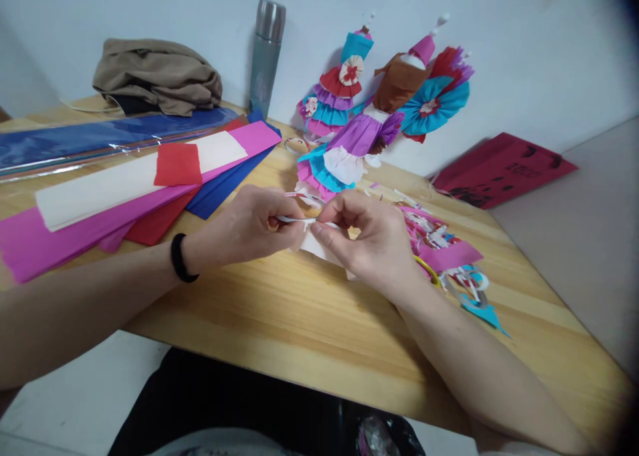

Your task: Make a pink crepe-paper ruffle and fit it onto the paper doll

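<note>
Both my hands meet over the middle of the wooden table, pinching a piece of white crepe paper (319, 246) between them. My left hand (244, 223), with a black band on its wrist, is closed on the paper's gathered upper edge. Thumb and forefinger of my right hand (367, 233) pinch the same edge a little to the right. The paper's lower part hangs down below the fingers. Just behind the hands stand ruffled paper dress figures (344, 143). A yellow ring, perhaps scissors' handle (428, 269), shows beside my right wrist.
Folded crepe paper strips (100, 183) lie at left, a red square (177, 164) on top. Behind are a brown cloth (157, 73) and a grey flask (266, 60). Paper scraps (444, 246) and tape (466, 289) are at right, near a dark red bag (504, 170).
</note>
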Demonstrator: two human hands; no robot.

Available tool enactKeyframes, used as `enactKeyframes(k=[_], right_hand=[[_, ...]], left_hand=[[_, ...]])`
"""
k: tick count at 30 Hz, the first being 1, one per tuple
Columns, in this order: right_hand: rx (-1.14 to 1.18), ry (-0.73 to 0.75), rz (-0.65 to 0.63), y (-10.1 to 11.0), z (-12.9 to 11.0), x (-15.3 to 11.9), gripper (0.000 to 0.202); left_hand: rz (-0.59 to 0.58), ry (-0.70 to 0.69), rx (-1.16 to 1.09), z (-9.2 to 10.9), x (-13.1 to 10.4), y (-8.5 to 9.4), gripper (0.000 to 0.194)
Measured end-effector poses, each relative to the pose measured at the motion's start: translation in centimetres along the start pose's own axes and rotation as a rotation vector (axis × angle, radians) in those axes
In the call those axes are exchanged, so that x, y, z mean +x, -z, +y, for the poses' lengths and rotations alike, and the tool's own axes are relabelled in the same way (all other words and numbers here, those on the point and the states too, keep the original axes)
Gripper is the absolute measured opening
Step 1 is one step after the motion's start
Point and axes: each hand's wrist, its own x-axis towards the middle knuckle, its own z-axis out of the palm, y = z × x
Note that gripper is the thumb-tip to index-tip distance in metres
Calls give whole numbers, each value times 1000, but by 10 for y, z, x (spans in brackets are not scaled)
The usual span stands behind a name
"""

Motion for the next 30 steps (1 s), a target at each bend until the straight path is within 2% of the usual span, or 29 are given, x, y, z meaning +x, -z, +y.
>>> enactKeyframes(k=[5,10,14,16,18,20,23,24,25,27,29,30], right_hand=[[47,-63,-13,-1,0,1,13],[61,-139,-50,-2,-1,-1,8],[4,-92,-120,-2,-2,-1,3],[9,-85,-108,-2,-1,-1,9],[46,-96,-43,-1,1,0,8],[94,-111,39,-1,3,2,7],[156,-130,148,-1,7,5,8],[174,-131,176,-1,8,6,8],[193,-132,201,-1,9,7,9],[235,-142,229,-3,10,7,8],[279,-152,232,-5,10,6,8],[297,-155,229,-6,9,6,8]], left_hand=[[-6,-12,26,1,0,0,23],[-32,-107,49,1,2,2,25],[-71,-156,106,-1,3,3,25],[-67,-185,129,-1,3,4,17],[-6,-190,138,1,4,5,12],[113,-119,129,2,4,6,31],[312,171,-59,0,3,5,42],[296,292,-180,-1,3,4,41],[229,406,-325,-2,2,2,42],[-16,563,-624,-2,0,-3,44],[-189,605,-872,-2,-2,-9,40],[-210,608,-949,-1,-3,-11,35]])
